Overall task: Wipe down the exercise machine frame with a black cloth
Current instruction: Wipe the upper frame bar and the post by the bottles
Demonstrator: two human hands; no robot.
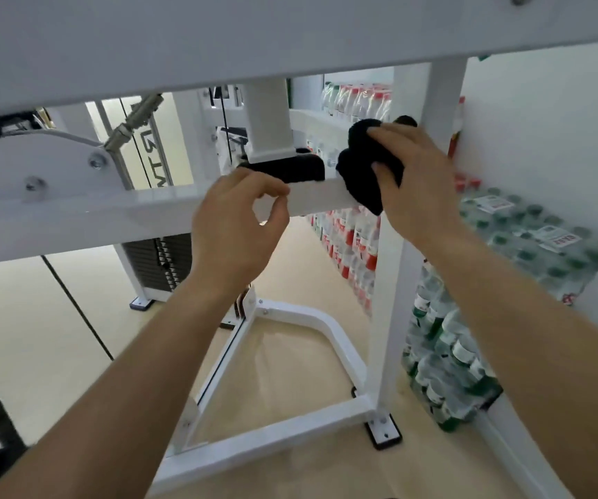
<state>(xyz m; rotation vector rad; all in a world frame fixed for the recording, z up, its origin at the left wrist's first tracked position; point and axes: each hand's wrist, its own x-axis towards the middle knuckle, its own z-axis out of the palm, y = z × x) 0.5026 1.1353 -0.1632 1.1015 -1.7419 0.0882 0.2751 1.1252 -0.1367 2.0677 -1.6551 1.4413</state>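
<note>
The white exercise machine frame fills the view, with a horizontal bar (153,214) crossing at mid height and an upright post (407,268) on the right. A bunched black cloth (362,163) lies over the bar's right end, close to the post. My right hand (416,171) grips the cloth and presses it against the bar. My left hand (236,217) hovers in front of the bar just left of the cloth, fingers curled with thumb and forefinger nearly touching, holding nothing. A black pad (290,167) sits on top of the bar behind my left hand.
Shrink-wrapped packs of water bottles (528,232) are stacked right of the post, more with red labels (355,239) behind. A black weight stack (158,261) stands at the back. White base bars (272,426) lie on the beige floor. A wide frame beam (218,41) runs overhead.
</note>
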